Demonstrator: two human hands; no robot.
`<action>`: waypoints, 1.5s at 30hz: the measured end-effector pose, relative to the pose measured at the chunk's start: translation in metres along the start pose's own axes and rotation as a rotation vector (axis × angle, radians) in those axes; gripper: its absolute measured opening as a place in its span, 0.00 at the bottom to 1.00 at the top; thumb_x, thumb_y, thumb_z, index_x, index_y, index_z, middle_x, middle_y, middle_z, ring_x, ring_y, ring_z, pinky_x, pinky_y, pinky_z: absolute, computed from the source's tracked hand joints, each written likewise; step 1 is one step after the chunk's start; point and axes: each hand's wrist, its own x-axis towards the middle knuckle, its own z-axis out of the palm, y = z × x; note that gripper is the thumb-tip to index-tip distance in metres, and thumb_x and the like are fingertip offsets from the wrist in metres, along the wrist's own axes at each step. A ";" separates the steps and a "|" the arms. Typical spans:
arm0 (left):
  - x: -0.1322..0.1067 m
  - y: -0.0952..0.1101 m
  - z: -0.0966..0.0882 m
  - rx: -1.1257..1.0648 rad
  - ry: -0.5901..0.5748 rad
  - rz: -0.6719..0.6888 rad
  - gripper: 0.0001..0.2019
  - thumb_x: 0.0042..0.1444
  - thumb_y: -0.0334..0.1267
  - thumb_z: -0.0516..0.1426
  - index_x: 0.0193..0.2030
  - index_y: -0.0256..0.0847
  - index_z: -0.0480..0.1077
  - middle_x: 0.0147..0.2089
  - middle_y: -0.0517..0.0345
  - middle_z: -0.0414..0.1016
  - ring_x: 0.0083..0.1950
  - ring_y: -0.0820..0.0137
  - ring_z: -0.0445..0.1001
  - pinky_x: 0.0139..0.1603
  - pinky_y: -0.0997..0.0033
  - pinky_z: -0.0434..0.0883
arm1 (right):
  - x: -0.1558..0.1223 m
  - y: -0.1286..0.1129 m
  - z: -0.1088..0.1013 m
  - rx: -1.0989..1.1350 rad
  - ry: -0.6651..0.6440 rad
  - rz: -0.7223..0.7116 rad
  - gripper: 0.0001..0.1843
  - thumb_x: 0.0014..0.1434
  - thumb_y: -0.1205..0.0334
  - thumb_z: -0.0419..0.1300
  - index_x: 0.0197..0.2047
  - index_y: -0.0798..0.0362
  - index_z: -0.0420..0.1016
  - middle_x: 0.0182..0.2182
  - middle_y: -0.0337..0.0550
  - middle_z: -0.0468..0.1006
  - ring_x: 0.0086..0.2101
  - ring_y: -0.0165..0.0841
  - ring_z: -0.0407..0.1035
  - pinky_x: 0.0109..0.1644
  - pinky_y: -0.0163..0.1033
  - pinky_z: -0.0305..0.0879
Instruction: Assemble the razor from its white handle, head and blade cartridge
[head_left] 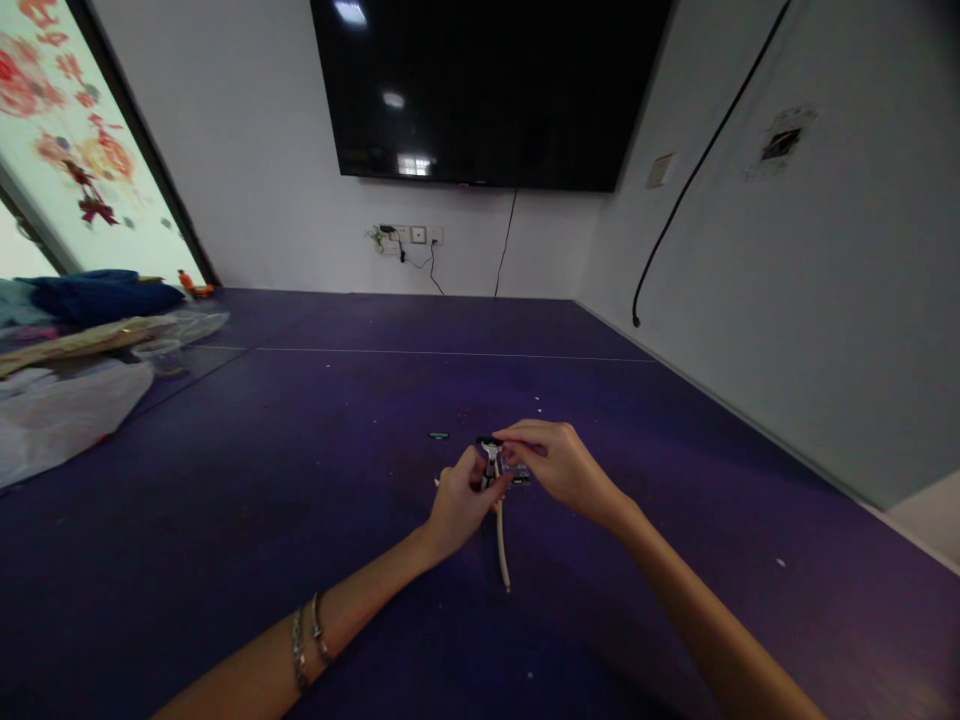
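Note:
My left hand (461,500) is closed around a small dark-and-white connector piece (490,450). Out of its lower side hangs a short white cable (502,550). Just to the right, my right hand (559,465) has its fingers pinched at the upper part of the same piece; the fingertips partly cover it. Low between the hands shows a small grey-and-dark item (517,472), too small to name, and whether it is joined to the connector piece I cannot tell. A small flat dark piece with a green tint (439,435) lies on the purple surface (360,580) beyond my left hand.
Plastic bags (75,410), a clear cup (159,355) and dark blue cloth (105,295) lie at the left. A large television (495,90) hangs above wall sockets (418,235). A black cable (697,175) hangs along the right wall. Small white scraps dot the surface.

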 end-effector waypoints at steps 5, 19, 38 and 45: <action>0.000 0.004 0.000 0.009 0.004 -0.025 0.13 0.51 0.43 0.59 0.29 0.42 0.56 0.21 0.64 0.72 0.19 0.72 0.72 0.20 0.76 0.66 | 0.000 0.000 0.001 0.007 -0.008 -0.002 0.15 0.56 0.71 0.52 0.40 0.53 0.77 0.34 0.44 0.78 0.34 0.31 0.72 0.37 0.36 0.67; 0.001 0.007 0.000 0.002 -0.025 -0.027 0.09 0.52 0.42 0.57 0.33 0.39 0.64 0.21 0.63 0.71 0.20 0.72 0.72 0.22 0.76 0.68 | -0.001 0.001 0.002 -0.038 0.002 -0.040 0.14 0.55 0.74 0.51 0.39 0.55 0.76 0.32 0.44 0.77 0.32 0.30 0.71 0.36 0.35 0.65; 0.009 0.009 -0.005 -0.228 0.000 -0.136 0.15 0.48 0.43 0.61 0.29 0.41 0.57 0.21 0.65 0.72 0.20 0.72 0.73 0.20 0.77 0.67 | 0.000 0.009 0.002 0.120 -0.002 0.086 0.16 0.58 0.63 0.53 0.48 0.52 0.73 0.41 0.47 0.76 0.37 0.31 0.72 0.40 0.37 0.69; 0.024 0.015 -0.019 -0.321 0.033 -0.154 0.13 0.50 0.44 0.59 0.36 0.36 0.69 0.36 0.53 0.77 0.35 0.65 0.78 0.33 0.70 0.74 | 0.003 0.016 -0.006 0.081 0.147 0.214 0.16 0.58 0.57 0.53 0.46 0.54 0.73 0.40 0.48 0.77 0.32 0.32 0.73 0.34 0.36 0.69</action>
